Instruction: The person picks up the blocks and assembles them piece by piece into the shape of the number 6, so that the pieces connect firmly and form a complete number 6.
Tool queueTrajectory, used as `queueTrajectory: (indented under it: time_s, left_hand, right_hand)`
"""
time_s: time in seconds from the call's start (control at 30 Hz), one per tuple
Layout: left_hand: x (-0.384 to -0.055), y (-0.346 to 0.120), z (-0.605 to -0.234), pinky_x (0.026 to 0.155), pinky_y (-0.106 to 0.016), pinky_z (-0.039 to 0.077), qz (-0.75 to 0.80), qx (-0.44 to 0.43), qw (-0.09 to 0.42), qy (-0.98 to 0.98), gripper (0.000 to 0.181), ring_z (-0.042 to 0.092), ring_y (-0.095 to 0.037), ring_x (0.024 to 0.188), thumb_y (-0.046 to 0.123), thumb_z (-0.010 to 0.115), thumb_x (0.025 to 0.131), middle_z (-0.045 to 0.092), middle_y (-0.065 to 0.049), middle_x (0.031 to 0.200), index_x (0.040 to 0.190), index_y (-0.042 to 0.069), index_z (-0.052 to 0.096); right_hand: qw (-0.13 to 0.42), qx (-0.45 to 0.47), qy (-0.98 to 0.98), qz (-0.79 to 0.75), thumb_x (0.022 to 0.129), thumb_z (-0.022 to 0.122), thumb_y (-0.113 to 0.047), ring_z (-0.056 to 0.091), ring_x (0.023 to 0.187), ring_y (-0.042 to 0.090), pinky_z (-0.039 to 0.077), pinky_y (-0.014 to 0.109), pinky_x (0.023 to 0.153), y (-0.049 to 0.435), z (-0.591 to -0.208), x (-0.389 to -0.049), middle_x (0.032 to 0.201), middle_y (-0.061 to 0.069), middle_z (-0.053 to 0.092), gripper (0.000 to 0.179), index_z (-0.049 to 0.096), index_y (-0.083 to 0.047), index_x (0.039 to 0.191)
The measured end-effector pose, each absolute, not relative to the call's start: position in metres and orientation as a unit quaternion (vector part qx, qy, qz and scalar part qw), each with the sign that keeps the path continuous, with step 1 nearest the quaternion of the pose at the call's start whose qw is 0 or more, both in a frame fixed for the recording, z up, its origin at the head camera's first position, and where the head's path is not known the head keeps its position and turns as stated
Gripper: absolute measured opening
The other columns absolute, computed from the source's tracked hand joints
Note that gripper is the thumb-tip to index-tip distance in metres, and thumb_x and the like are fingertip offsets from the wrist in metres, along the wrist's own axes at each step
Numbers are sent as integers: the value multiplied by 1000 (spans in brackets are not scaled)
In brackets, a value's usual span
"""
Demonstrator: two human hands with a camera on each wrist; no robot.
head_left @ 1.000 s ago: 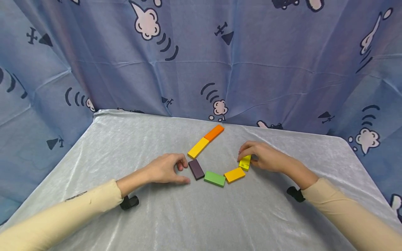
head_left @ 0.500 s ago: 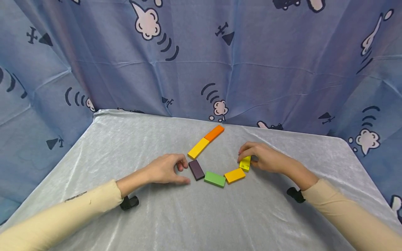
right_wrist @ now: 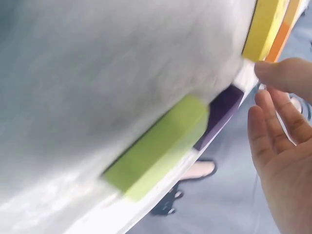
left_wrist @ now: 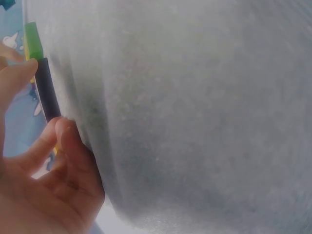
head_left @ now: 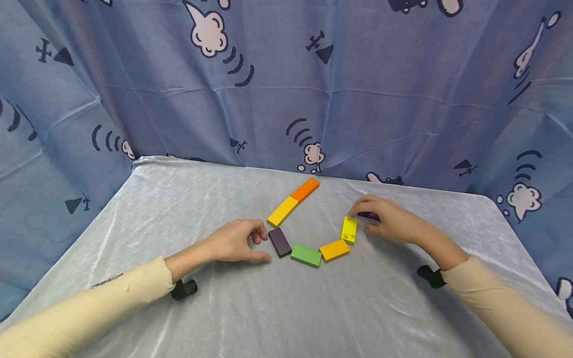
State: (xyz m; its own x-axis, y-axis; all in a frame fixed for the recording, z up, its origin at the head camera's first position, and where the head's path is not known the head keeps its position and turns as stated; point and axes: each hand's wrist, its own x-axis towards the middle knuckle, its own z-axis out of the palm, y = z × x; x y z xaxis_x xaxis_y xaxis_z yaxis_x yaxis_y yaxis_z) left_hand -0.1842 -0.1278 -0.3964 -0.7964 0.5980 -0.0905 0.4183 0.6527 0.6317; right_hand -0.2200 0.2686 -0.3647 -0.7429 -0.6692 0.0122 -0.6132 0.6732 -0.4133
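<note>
My left hand point(head_left: 237, 241) rests beside a dark purple block point(head_left: 279, 242), thumb and fingers spread apart and loosely bent. The left wrist view shows this purple block point(left_wrist: 47, 90) just past the fingertips, with a green block point(left_wrist: 33, 41) at its end. My right hand point(head_left: 387, 219) is just right of a bright yellow block point(head_left: 349, 230). Another dark purple block point(head_left: 368, 216) shows partly behind its fingers. In the right wrist view the thumb tip lies near the end of a yellow block point(right_wrist: 263, 31), fingers apart, with a purple block point(right_wrist: 222, 114) and a blurred light green block point(right_wrist: 158, 146) beyond.
The blocks form a curved line on the grey cloth-covered table point(head_left: 224, 308): orange point(head_left: 306, 189) and yellow blocks point(head_left: 283, 211) at the back, a green block point(head_left: 306, 255) and an amber block point(head_left: 334, 250) in front. A patterned blue curtain point(head_left: 277, 99) hangs behind.
My right hand has let go of the bright yellow block and moved a little right and back, uncovering that block and part of a dark purple one. The left hand has stayed still.
</note>
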Motion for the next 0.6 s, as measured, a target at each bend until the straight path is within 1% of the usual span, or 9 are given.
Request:
queueTrajectory:
  time_s: [0.17,0.3,0.47,0.6]
  left_hand:
    - [-183,-128,-395,69,-33,47,304,281,148,898,40,54,-12,72,39,89,78,61,6,91,102,17,65]
    - [-184,-129,-396,69,-33,47,305,285,145,897,40,54,-11,73,38,89,78,61,5,90,102,16,65]
    - [-184,-129,-396,69,-32,46,307,287,145,896,41,54,-11,72,39,89,78,61,5,90,102,16,65]
    - [-185,-128,-397,69,-32,46,305,290,144,896,41,54,-11,72,40,88,78,61,5,90,102,15,65]
  right_hand:
    - [46,-328,918,-217,85,76,8,60,102,30,54,50,83,291,-364,-220,120,11,64,36,70,-5,119]
    - [36,-308,923,-228,89,77,-1,62,104,34,55,52,82,307,-366,-223,119,15,65,32,69,-1,121]
    - [59,-255,934,-245,92,77,-8,62,108,40,53,55,86,323,-368,-231,121,20,65,38,65,5,126]
    - [91,-226,937,-249,93,77,-13,62,109,41,52,55,89,329,-371,-239,124,23,64,44,62,7,129]
